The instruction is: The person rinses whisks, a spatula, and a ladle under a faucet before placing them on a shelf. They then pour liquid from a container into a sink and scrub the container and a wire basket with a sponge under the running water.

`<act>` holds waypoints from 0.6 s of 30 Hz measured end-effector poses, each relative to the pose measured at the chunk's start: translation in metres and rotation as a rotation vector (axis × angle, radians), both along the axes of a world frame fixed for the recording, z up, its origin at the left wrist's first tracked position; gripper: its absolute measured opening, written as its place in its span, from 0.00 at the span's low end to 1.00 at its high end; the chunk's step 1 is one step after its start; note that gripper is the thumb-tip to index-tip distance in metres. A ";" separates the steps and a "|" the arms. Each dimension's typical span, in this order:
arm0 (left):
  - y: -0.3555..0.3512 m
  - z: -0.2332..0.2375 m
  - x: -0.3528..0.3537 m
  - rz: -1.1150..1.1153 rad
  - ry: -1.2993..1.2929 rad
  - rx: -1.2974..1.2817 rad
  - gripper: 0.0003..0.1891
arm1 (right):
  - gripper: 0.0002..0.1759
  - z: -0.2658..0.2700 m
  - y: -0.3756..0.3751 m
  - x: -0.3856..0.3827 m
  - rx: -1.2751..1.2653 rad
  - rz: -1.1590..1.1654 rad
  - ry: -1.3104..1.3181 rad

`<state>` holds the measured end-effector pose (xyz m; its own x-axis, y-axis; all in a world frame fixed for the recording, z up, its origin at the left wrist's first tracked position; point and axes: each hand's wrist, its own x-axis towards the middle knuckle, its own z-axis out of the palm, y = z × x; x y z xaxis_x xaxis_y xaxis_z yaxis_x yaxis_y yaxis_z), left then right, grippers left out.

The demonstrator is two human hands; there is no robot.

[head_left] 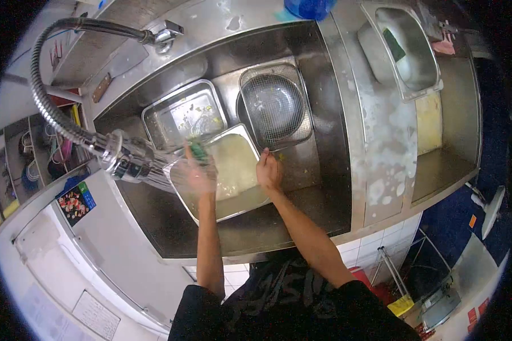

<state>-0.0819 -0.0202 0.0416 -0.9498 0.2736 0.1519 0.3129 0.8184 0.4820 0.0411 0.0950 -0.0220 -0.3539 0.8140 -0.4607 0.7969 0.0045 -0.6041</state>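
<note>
My left hand [200, 173], blurred by motion and spray, holds a green scouring pad [198, 151] over the left side of a metal tray [239, 211]. Cloudy water stands in that tray, which is tilted in the sink. With curled fingers my right hand [269, 172] grips the tray's right rim. Water sprays from the shower head [125, 162] onto my left hand and the tray. Behind lie a second metal tray [182, 113] with green food bits and a wire mesh basket [273, 105] over a round pan.
The sink's wall [335, 131] surrounds the trays. On the right, a metal container [406, 74] holds another green pad [394, 45]. A blue container [310, 8] stands at the back edge. The curved hose [37, 85] arches over the left side.
</note>
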 end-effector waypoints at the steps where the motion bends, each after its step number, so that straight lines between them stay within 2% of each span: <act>1: -0.021 -0.016 0.014 -0.059 -0.149 -0.148 0.46 | 0.31 0.004 0.000 0.001 -0.032 -0.006 0.012; 2: -0.037 -0.019 0.024 -0.121 -0.299 -0.295 0.46 | 0.31 0.005 0.001 0.001 -0.027 -0.006 0.020; 4: -0.068 -0.002 0.039 0.030 -0.799 -0.175 0.45 | 0.31 0.002 -0.004 0.007 -0.037 0.037 -0.035; 6: -0.112 -0.004 0.057 0.167 -0.571 -0.125 0.38 | 0.28 0.011 -0.005 0.007 -0.046 0.066 -0.008; 8: -0.123 0.028 0.048 0.158 -0.383 0.070 0.36 | 0.25 0.018 -0.007 0.008 -0.056 0.097 0.012; 9: -0.122 0.045 0.039 0.299 -0.419 0.001 0.33 | 0.21 0.020 -0.008 0.006 -0.013 0.100 0.048; 10: -0.139 0.034 0.030 0.387 -0.341 -0.082 0.29 | 0.17 0.022 -0.010 0.005 0.030 0.102 0.083; 12: -0.169 0.019 0.015 0.455 -0.596 -0.076 0.34 | 0.16 0.028 -0.014 0.003 0.023 0.109 0.146; 13: -0.180 0.005 0.012 0.454 -0.596 -0.071 0.34 | 0.16 0.029 -0.015 0.003 0.020 0.110 0.208; 15: -0.196 -0.022 0.013 0.652 -0.840 0.166 0.41 | 0.17 0.025 -0.023 -0.004 0.055 0.067 0.201; 16: -0.201 -0.029 0.014 0.652 -0.844 0.169 0.41 | 0.19 0.026 -0.025 -0.005 0.080 0.025 0.192; 17: -0.207 -0.035 0.015 0.611 -0.774 0.156 0.36 | 0.19 0.026 -0.025 -0.006 0.081 0.029 0.191; 18: -0.211 -0.037 0.015 0.569 -0.701 0.143 0.33 | 0.19 0.031 -0.020 -0.010 -0.006 -0.044 0.187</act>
<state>-0.0668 -0.2317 0.0048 -0.8230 -0.2412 -0.5143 -0.5224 0.6772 0.5182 0.0306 0.0751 0.0091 -0.3977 0.8279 -0.3955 0.6703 -0.0322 -0.7414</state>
